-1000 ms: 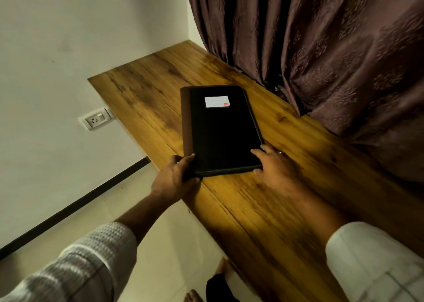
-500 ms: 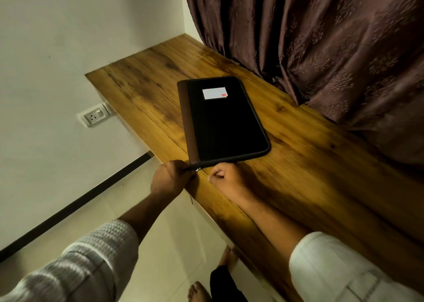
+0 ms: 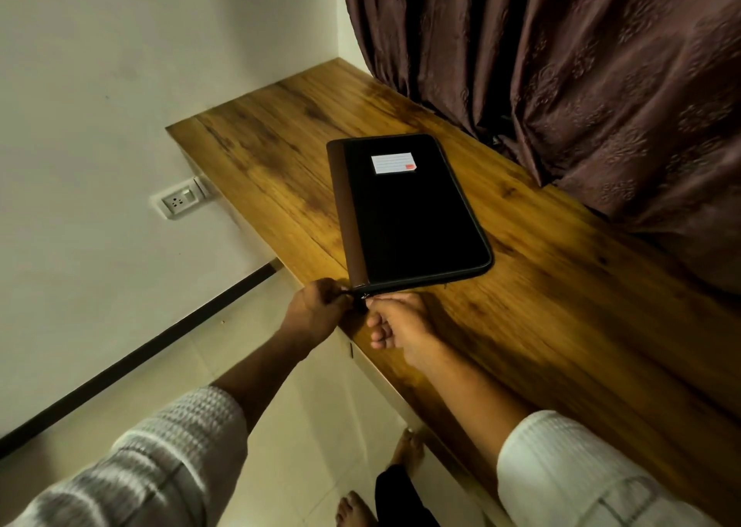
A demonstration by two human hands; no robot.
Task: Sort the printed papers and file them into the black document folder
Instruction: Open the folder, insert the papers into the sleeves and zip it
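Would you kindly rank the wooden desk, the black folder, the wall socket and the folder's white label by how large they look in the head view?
1. wooden desk
2. black folder
3. wall socket and white label: these look about alike, so I would not rank them.

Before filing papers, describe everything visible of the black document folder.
The black document folder lies flat, zipped shut, by the front edge of the wooden desk. Black fabric-like cover, brown spine strip on its left, white lined label with a red mark at the far end. The left hand grips its near corner; the right hand pinches the zip pull there.
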